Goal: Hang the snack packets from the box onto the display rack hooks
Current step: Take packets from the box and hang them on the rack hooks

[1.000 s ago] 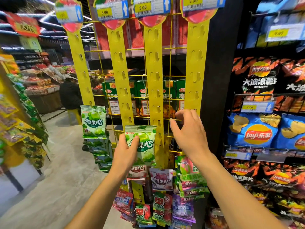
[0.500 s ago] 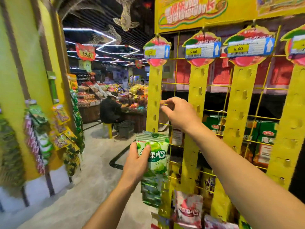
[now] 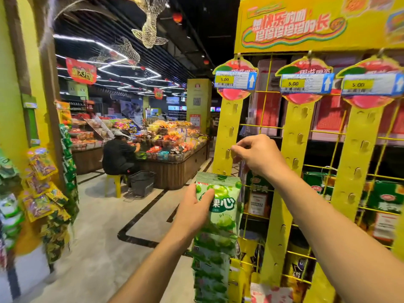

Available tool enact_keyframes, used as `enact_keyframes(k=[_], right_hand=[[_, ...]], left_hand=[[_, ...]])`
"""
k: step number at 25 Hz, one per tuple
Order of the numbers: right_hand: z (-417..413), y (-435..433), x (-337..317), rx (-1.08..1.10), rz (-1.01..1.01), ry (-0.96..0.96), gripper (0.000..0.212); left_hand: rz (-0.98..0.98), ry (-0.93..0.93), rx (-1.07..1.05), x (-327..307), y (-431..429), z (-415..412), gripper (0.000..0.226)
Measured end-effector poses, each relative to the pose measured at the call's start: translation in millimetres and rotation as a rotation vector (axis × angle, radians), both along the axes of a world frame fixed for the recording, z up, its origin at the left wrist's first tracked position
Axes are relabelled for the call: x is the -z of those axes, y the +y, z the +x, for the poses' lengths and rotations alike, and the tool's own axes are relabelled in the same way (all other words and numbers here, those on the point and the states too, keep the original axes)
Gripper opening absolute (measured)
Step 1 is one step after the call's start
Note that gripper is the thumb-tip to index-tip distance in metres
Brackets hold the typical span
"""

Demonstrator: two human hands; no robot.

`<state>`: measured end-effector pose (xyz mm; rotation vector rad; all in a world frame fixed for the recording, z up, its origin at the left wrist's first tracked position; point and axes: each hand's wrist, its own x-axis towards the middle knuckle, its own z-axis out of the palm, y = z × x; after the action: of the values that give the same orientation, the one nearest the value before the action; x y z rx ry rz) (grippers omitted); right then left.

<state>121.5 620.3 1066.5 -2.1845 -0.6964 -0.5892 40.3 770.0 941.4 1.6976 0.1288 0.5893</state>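
The left hand (image 3: pixel 192 212) grips a green-and-white foil snack packet (image 3: pixel 223 204) printed with green fruit, thumb across its front and fingers behind it, holding it upright in front of the lower part of the leftmost yellow cardboard hanging strip (image 3: pixel 228 136) of the wire display rack (image 3: pixel 269 125). Below that packet, more green packets (image 3: pixel 211 270) of the same kind hang in an overlapping column down the same strip. The right hand (image 3: pixel 258 156) is raised above the held packet, at the strip's right edge, its thumb and fingertips pinched together near one of the strip's small hooks; whether they hold anything cannot be told. To the right of this strip stand two more yellow strips (image 3: pixel 297 136), each topped, like the first, by a red fruit-shaped card with a blue and yellow price tag (image 3: pixel 235 79) reading 5.00. Far left of the strip, a person in dark clothes (image 3: pixel 119 154) sits on a yellow stool (image 3: pixel 113 182) at a produce counter.
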Motion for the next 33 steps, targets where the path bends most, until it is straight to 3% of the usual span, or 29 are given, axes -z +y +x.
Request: enact_keyframes(k=[13,20,23,29,33], right_hand=[[-0.2,-4.0,-5.5,-0.092,0.018,0.115,0.019],[2.3,-4.3,-4.6,-0.135,0.046,0.166,0.017],[4.0,-4.1,-3.5,-0.146,0.057,0.166,0.017],[4.2,-3.5,-2.4,-0.145,0.073,0.163,0.016],[3.4,-2.6,-1.3,-0.125,0.060,0.131,0.016]], left_hand=[[0.047,-0.046,0.019,-38.2,2.0,29.0,0.020],[0.014,-0.001,0.019,-26.7,2.7,36.9,0.035],[0.020,0.018,0.015,-17.8,4.9,37.2,0.029],[0.107,0.054,-0.036,1.5,6.6,34.7,0.032],[0.280,0.048,-0.113,3.7,7.8,29.3,0.028]])
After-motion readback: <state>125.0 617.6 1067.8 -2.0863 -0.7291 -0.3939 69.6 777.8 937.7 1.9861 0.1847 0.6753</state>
